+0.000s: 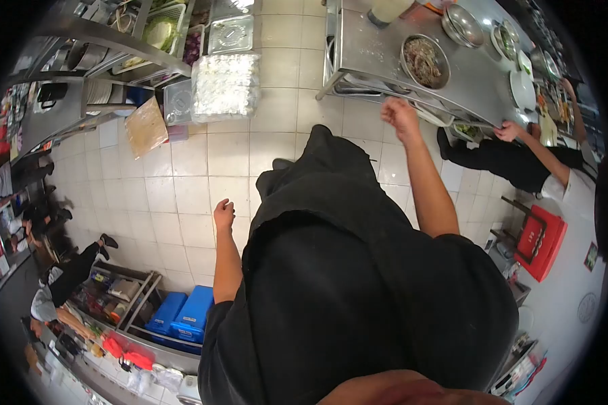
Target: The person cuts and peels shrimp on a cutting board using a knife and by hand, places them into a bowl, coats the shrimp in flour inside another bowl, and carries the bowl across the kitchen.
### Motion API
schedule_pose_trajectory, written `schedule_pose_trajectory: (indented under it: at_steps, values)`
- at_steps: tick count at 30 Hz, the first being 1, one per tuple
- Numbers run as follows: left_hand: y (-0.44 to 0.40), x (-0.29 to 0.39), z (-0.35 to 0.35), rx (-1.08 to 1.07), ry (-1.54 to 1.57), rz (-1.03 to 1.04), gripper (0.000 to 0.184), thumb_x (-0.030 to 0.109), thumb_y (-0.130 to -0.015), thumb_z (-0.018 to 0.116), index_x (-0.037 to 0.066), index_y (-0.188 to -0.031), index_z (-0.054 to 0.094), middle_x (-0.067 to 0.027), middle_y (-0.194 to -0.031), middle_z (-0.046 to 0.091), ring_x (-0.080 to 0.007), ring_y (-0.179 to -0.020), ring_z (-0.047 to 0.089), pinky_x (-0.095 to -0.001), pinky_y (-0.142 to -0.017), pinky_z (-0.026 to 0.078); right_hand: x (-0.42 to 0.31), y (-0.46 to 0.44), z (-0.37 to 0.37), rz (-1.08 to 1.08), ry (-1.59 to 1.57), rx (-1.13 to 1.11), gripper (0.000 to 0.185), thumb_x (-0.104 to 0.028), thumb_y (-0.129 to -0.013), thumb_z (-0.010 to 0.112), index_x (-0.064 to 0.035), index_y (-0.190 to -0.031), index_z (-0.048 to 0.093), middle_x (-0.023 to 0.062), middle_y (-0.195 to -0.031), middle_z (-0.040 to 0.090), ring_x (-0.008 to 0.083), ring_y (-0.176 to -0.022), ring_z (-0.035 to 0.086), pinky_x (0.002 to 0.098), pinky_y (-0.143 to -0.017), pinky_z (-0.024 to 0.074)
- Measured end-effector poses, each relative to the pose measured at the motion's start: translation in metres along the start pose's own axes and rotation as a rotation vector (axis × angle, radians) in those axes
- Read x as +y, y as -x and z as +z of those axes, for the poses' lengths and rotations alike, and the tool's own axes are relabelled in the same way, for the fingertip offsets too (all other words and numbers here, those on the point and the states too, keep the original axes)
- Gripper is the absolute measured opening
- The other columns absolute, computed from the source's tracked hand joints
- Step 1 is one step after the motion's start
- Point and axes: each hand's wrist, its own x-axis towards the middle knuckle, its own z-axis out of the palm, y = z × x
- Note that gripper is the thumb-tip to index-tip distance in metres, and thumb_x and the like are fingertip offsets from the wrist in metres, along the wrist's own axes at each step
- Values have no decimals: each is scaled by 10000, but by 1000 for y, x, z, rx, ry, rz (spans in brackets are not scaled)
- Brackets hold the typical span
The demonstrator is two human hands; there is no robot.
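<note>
My left hand (pixel 224 215) hangs low over the tiled floor, its fingers loosely curled, with nothing visible in it. Farther forward, my right hand (pixel 402 119) is held up beside the front edge of a steel table (pixel 365 50). Its fingers are bent in, and no object shows in them. Whether that hand touches the table edge I cannot tell. Nearest to it on the tabletop is a metal bowl (pixel 403 61) of shredded, brownish food. More metal bowls (pixel 462 25) stand farther along, near a pale container (pixel 387 9).
At the right, a co-worker (pixel 554 165) has a hand at the table edge. Clear-wrapped white packages (pixel 225 88) and a cardboard sheet (pixel 146 127) are ahead on the left. Blue bins (pixel 193 312) sit low beside me. A red folded stool (pixel 540 243) leans at the right wall.
</note>
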Motion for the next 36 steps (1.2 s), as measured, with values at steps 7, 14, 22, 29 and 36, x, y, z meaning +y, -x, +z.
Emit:
schedule_pose_trajectory:
  at_steps: [7,14,22,29,36]
  values:
    - [81,2,11,44,-182,63,370,151,-835,624,7,-1175,598,-76,-791,624,-135,-674,596,-273,-550,502,78,-173,-5,402,-380,179,489,-331,-901,600,-94,-1295,436,142,-1265,497,282,-1070,539,450,-920,480]
    - [121,24,38,151,-96,-129,375,149,-849,604,-17,-1185,584,-67,-795,622,-122,-689,582,-258,-587,488,95,-260,7,233,-561,302,443,-296,-893,599,-106,-1267,457,116,-1221,532,294,-1030,559,477,-876,495]
    - [128,49,93,107,-98,20,354,130,-861,591,-27,-1178,581,-40,-772,601,-97,-638,527,-246,-551,443,105,-248,-6,143,-499,488,406,-204,-864,622,-87,-1229,485,118,-1184,556,304,-947,596,465,-752,556]
    - [96,14,83,30,-110,79,344,120,-856,590,-27,-1166,580,-50,-754,607,-101,-602,531,-241,-522,438,102,-132,-57,221,-168,284,291,-27,-807,543,48,-1088,548,180,-1104,590,340,-929,631,481,-673,583]
    - [61,15,72,2,76,11,371,109,-842,608,-13,-1190,566,-79,-850,622,-148,-669,602,-269,-548,501,83,30,-155,167,-248,297,230,10,-773,538,104,-979,582,199,-966,632,330,-843,663,467,-709,588]
